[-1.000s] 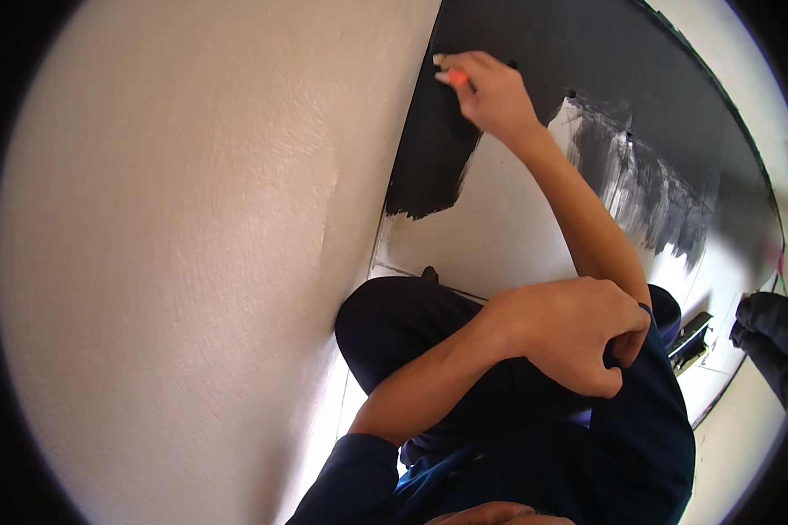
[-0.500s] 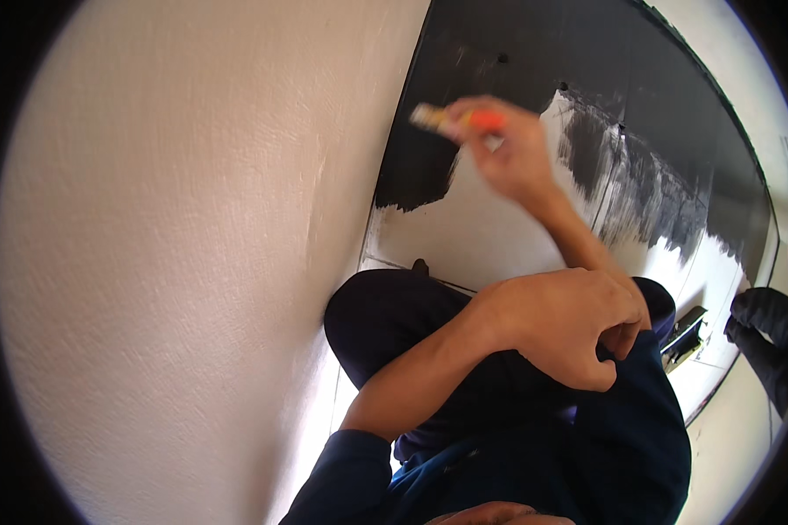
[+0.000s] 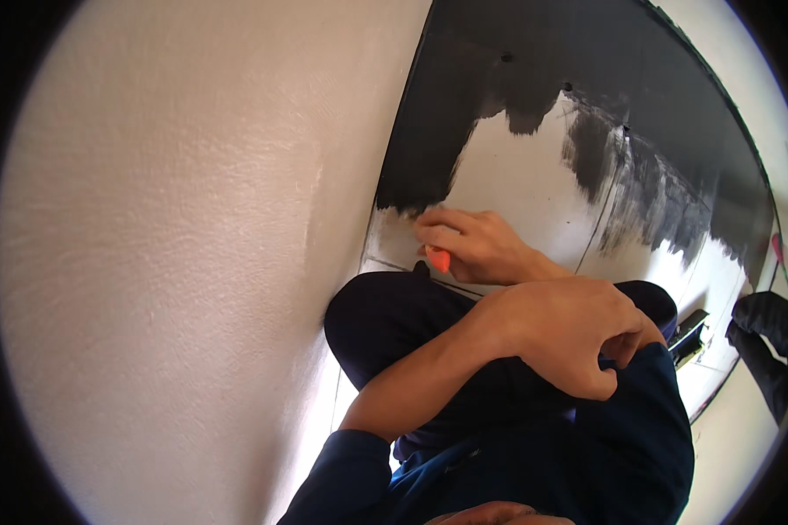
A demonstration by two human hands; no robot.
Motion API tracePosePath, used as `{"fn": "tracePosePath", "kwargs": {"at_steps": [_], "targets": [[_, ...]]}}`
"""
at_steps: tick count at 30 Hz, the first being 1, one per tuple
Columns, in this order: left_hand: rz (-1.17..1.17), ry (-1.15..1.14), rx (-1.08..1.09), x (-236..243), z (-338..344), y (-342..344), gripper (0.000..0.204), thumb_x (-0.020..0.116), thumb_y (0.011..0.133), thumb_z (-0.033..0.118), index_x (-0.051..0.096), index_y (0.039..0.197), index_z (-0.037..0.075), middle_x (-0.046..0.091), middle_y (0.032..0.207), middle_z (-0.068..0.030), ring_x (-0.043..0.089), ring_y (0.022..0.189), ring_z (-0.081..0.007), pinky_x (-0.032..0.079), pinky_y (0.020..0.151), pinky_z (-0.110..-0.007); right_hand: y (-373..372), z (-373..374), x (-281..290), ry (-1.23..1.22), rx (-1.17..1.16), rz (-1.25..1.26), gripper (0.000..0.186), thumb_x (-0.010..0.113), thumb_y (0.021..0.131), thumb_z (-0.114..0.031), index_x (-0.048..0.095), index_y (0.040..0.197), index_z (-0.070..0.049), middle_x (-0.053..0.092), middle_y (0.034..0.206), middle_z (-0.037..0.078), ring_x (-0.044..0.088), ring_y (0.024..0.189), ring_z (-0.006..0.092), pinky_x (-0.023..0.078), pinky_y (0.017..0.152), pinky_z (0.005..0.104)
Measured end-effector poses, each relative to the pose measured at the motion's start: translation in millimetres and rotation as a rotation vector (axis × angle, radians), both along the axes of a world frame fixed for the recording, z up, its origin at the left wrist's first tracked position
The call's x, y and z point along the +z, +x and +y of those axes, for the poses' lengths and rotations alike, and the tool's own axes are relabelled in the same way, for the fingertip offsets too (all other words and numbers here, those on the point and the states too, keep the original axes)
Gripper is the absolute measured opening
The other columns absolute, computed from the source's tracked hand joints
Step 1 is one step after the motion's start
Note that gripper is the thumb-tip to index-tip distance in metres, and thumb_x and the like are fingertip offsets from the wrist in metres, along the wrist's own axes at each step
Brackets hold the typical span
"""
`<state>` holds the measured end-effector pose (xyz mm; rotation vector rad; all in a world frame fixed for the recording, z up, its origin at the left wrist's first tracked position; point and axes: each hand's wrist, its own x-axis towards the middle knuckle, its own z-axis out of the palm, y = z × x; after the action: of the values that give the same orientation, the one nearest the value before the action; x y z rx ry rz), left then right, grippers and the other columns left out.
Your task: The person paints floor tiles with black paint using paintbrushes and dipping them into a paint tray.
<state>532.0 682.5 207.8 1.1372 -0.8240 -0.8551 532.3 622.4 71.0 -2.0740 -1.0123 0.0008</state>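
Observation:
My right hand (image 3: 464, 245) grips a brush with an orange handle (image 3: 438, 259), its bristles mostly hidden by the fingers, at the lower edge of black paint (image 3: 416, 175) on a white, jointed surface (image 3: 521, 192). Streaky, thinner black strokes (image 3: 639, 201) cover part of that surface farther right. My left hand (image 3: 569, 337) lies across my right arm near the elbow, above my dark-clothed legs, its fingers curled inward; I cannot make out anything inside them.
A pale textured wall (image 3: 166, 245) fills the left side, touching or very near my left knee. At the right lie a dark, shiny narrow object (image 3: 690, 331) and some dark bulky items (image 3: 762, 319), possibly footwear or clothing, beside the curved edge of the painted surface.
My right hand has come down with the brush from the upper black area to the lower paint edge. A fresh dark patch shows around the upper middle. My left hand stays nearly still.

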Motion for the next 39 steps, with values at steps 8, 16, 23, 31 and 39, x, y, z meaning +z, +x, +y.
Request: {"fn": "tracePosePath", "kwargs": {"at_steps": [8, 16, 23, 31, 39], "targets": [[-0.038, 0.073, -0.041, 0.0, 2.7, 1.7, 0.025, 0.074, 0.077, 0.022, 0.067, 0.094, 0.005, 0.071, 0.093, -0.0084, 0.067, 0.083, -0.0284, 0.053, 0.074, -0.041, 125.8, -25.7, 21.3, 0.283, -0.430, 0.016, 0.015, 0.082, 0.090, -0.011, 0.076, 0.103, -0.006, 0.078, 0.097, 0.012, 0.077, 0.084, 0.0286, 0.061, 0.075, 0.0346], [-0.012, 0.064, -0.053, -0.2, 0.3, 3.4, 0.026, 0.074, 0.078, 0.022, 0.067, 0.096, 0.005, 0.070, 0.094, -0.0107, 0.067, 0.082, -0.0290, 0.054, 0.073, -0.040, 72.7, -42.5, -26.9, -0.075, -0.266, -0.246, 0.028, 0.074, 0.080, 0.000, 0.067, 0.106, -0.010, 0.071, 0.118, 0.010, 0.074, 0.095, 0.0312, 0.062, 0.069, 0.0378], [-0.018, 0.032, -0.028, -9.8, -4.3, -2.1, 0.026, 0.074, 0.079, 0.021, 0.067, 0.098, 0.005, 0.071, 0.096, -0.0095, 0.067, 0.082, -0.0290, 0.054, 0.073, -0.040, -16.0, -27.5, 15.1, 0.171, -0.157, 0.327, 0.026, 0.076, 0.085, 0.001, 0.071, 0.108, -0.008, 0.074, 0.117, 0.013, 0.076, 0.091, 0.0314, 0.065, 0.076, 0.0375], [-0.039, 0.107, -0.072, 0.4, 0.7, 5.7, 0.025, 0.072, 0.079, 0.021, 0.066, 0.099, 0.006, 0.071, 0.095, -0.0071, 0.065, 0.081, -0.0260, 0.052, 0.072, -0.039, 101.1, -63.4, 57.6, 0.604, -0.670, 0.505, 0.023, 0.080, 0.096, -0.016, 0.068, 0.100, 0.003, 0.074, 0.091, 0.009, 0.072, 0.077, 0.0111, 0.063, 0.067, 0.0283], [-0.111, 0.207, -0.054, 10.3, 1.6, 4.7, 0.023, 0.072, 0.081, 0.021, 0.068, 0.101, 0.009, 0.071, 0.095, -0.0011, 0.063, 0.079, -0.0189, 0.050, 0.073, -0.033, 49.5, -109.1, 39.2, 1.006, -1.037, 0.640, 0.032, 0.080, 0.097, -0.020, 0.060, 0.091, 0.004, 0.073, 0.099, 0.019, 0.077, 0.088, 0.0240, 0.068, 0.075, 0.0308]]}}
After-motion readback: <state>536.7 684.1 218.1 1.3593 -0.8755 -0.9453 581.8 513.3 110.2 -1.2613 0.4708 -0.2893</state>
